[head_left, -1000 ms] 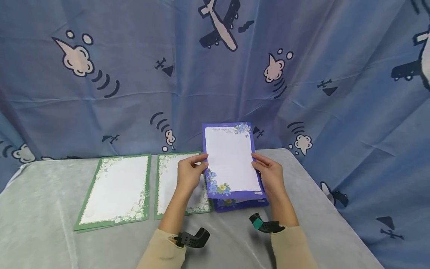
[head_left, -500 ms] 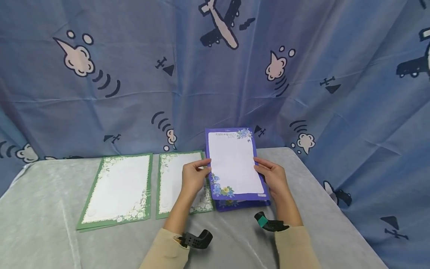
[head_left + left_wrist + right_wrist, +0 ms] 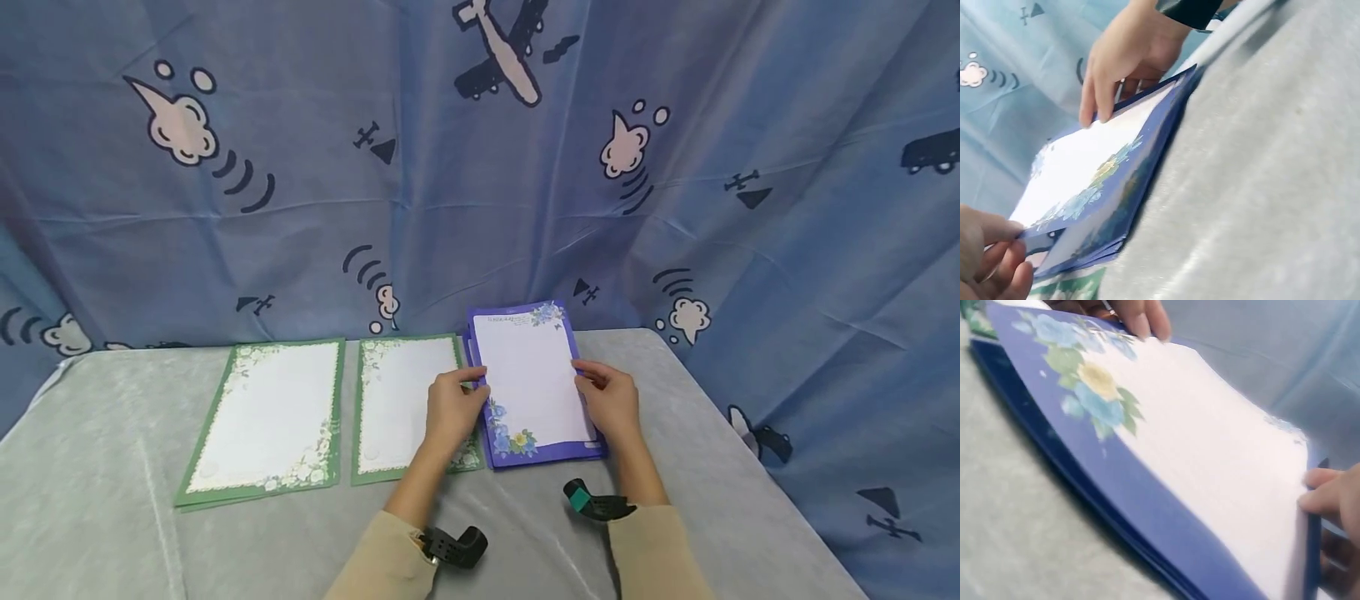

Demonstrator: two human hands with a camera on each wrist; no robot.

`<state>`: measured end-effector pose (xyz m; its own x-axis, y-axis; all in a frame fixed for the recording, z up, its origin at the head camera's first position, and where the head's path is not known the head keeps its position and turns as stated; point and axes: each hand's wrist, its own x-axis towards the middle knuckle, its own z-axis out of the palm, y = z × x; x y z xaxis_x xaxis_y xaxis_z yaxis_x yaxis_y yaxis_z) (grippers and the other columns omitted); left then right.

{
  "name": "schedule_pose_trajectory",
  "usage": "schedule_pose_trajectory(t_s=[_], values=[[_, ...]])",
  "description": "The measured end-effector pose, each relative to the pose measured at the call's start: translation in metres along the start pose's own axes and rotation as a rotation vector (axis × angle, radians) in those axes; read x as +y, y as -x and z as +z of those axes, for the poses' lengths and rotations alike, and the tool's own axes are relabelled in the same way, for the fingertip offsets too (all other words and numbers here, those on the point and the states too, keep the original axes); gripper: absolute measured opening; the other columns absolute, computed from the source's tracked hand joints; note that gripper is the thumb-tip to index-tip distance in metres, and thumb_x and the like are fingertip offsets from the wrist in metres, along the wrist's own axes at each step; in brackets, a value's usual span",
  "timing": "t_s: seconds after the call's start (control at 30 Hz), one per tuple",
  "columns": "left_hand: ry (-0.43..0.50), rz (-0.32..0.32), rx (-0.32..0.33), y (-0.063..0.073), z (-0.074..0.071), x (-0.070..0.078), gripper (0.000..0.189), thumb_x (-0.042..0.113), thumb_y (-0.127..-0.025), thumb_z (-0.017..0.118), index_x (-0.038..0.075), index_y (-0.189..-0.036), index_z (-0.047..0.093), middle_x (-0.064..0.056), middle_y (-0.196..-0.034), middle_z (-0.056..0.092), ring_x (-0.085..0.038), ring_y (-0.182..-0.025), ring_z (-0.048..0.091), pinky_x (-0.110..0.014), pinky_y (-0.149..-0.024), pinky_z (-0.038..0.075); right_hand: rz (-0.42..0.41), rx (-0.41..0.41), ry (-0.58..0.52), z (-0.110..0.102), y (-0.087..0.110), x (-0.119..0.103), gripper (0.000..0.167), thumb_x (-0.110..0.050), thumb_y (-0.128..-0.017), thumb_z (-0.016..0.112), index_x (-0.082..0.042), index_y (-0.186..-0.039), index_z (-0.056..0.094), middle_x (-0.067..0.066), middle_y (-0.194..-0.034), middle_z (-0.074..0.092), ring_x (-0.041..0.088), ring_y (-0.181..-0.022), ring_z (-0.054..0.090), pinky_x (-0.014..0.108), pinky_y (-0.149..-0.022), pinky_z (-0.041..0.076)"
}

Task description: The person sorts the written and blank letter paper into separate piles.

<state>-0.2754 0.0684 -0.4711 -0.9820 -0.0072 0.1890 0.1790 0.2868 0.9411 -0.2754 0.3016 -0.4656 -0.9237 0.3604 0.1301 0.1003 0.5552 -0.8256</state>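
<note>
Between both hands is a purple-bordered sheet of paper (image 3: 528, 375) with blue and yellow flowers in its corners. My left hand (image 3: 453, 408) pinches its left edge, and my right hand (image 3: 611, 402) pinches the right edge. Beneath it lies a stack of matching purple sheets (image 3: 1124, 215), mostly covered. In the left wrist view the top sheet is raised slightly above this stack near the left fingers (image 3: 1000, 230). The right wrist view shows the sheet bowed a little, its near border close over the darker stack edge (image 3: 1041, 437).
Two piles of green-bordered floral paper lie to the left: a far-left pile (image 3: 273, 417) and a middle pile (image 3: 397, 400), partly behind the left hand. All rest on a grey cloth-covered table (image 3: 90, 467). A blue patterned curtain (image 3: 315, 167) hangs behind the table.
Both hands have lowered the purple sheet and shifted it slightly right, so it now covers nearly all of the stack below. It was held higher and more tilted before.
</note>
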Motion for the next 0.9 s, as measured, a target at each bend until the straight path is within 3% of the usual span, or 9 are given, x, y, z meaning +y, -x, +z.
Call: schedule_pose_trajectory(t_s=[0.07, 0.2, 0.3, 0.4, 0.5, 0.67, 0.8, 0.9], values=[[-0.059, 0.01, -0.006, 0.0, 0.002, -0.001, 0.028, 0.005, -0.088, 0.071, 0.004, -0.116, 0.076, -0.014, -0.095, 0.078, -0.008, -0.05, 0.046, -0.021, -0.045, 0.035, -0.016, 0.01, 0.039, 0.003, 0.0, 0.001, 0.032, -0.01, -0.101, 0.057, -0.007, -0.131, 0.069, 0.018, -0.134, 0.066, 0.032, -0.114, 0.062, 0.045, -0.101, 0.053], [-0.22, 0.029, -0.031, 0.001, 0.006, -0.003, 0.03, 0.007, -0.086, 0.074, 0.005, -0.116, 0.076, -0.013, -0.091, 0.078, -0.012, -0.06, 0.057, -0.026, -0.052, 0.043, -0.056, 0.01, 0.126, 0.007, 0.002, 0.003, 0.033, -0.011, -0.1, 0.057, -0.006, -0.131, 0.068, 0.021, -0.133, 0.066, 0.037, -0.117, 0.062, 0.052, -0.103, 0.05], [-0.342, 0.068, -0.055, 0.002, 0.009, -0.003, 0.031, 0.007, -0.083, 0.077, 0.004, -0.114, 0.077, -0.013, -0.101, 0.078, -0.02, -0.078, 0.069, -0.033, -0.064, 0.053, -0.091, -0.007, 0.219, 0.011, 0.003, 0.007, 0.035, -0.011, -0.1, 0.057, -0.005, -0.132, 0.066, 0.022, -0.137, 0.064, 0.041, -0.129, 0.059, 0.055, -0.11, 0.045], [-0.4, 0.106, -0.079, 0.003, 0.01, -0.003, 0.03, 0.007, -0.082, 0.079, 0.002, -0.111, 0.077, -0.016, -0.108, 0.076, -0.03, -0.097, 0.073, -0.042, -0.079, 0.058, -0.104, -0.028, 0.297, 0.015, 0.004, 0.01, 0.037, -0.011, -0.1, 0.056, -0.004, -0.135, 0.064, 0.023, -0.141, 0.06, 0.043, -0.136, 0.052, 0.057, -0.114, 0.04], [-0.413, 0.13, -0.088, 0.004, 0.01, -0.003, 0.028, 0.006, -0.081, 0.08, -0.001, -0.109, 0.077, -0.019, -0.116, 0.073, -0.035, -0.109, 0.07, -0.046, -0.091, 0.056, -0.101, -0.026, 0.34, 0.02, 0.004, 0.011, 0.037, -0.013, -0.101, 0.056, -0.004, -0.135, 0.064, 0.023, -0.14, 0.061, 0.044, -0.137, 0.05, 0.057, -0.115, 0.038], [-0.418, 0.155, -0.06, 0.003, 0.008, -0.006, 0.028, 0.006, -0.08, 0.081, -0.003, -0.107, 0.077, -0.023, -0.122, 0.068, -0.038, -0.114, 0.066, -0.047, -0.098, 0.054, -0.123, 0.012, 0.344, 0.027, 0.004, 0.01, 0.036, -0.016, -0.1, 0.056, -0.003, -0.132, 0.066, 0.02, -0.14, 0.061, 0.043, -0.135, 0.05, 0.058, -0.115, 0.037], [-0.346, 0.119, -0.058, 0.006, 0.005, -0.007, 0.028, 0.006, -0.083, 0.079, -0.006, -0.108, 0.076, -0.028, -0.13, 0.063, -0.038, -0.112, 0.066, -0.047, -0.097, 0.054, -0.15, 0.023, 0.365, 0.031, 0.006, 0.012, 0.036, -0.018, -0.099, 0.058, -0.003, -0.13, 0.068, 0.021, -0.143, 0.059, 0.044, -0.134, 0.05, 0.058, -0.113, 0.037], [-0.273, 0.099, -0.084, 0.01, 0.0, -0.004, 0.025, 0.008, -0.088, 0.074, -0.005, -0.11, 0.075, -0.026, -0.133, 0.062, -0.029, -0.1, 0.068, -0.042, -0.088, 0.057, -0.153, 0.022, 0.394, 0.03, 0.006, 0.016, 0.037, -0.019, -0.099, 0.058, -0.002, -0.13, 0.068, 0.021, -0.145, 0.057, 0.045, -0.134, 0.049, 0.059, -0.112, 0.037]])
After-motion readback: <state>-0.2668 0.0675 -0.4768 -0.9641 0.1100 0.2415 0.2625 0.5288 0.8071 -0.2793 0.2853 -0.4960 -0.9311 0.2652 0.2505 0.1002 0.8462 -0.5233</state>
